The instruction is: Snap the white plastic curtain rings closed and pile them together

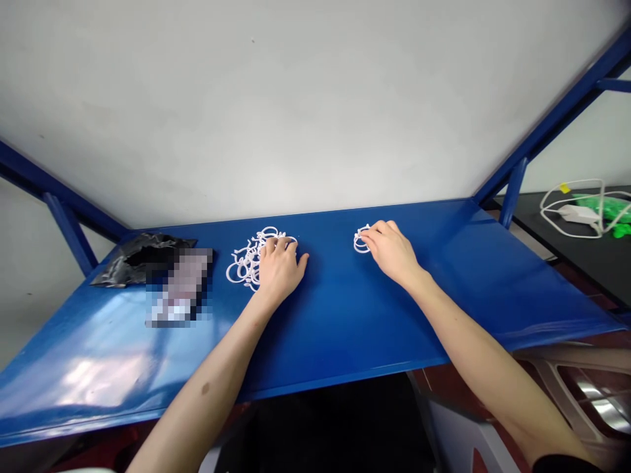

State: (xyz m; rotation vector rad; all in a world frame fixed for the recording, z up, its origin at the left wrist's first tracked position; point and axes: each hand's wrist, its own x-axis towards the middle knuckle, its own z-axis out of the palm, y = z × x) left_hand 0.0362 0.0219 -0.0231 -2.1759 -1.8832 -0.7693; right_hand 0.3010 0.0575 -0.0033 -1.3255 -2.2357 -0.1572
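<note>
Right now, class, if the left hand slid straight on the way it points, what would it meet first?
The left hand would probably meet the pile of white rings under and just ahead of it, then the white wall; exact depth is unclear.

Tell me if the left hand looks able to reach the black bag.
Probably yes: the left hand is on the white rings, and although these and a pixelated item lie between, it could likely pass over them; the black bag looks uncovered on its left.

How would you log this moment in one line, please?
left grip: open over pile of white plastic-looking rings | right grip: fingertips at smaller white ring group | surface: glossy blue tabletop
</note>
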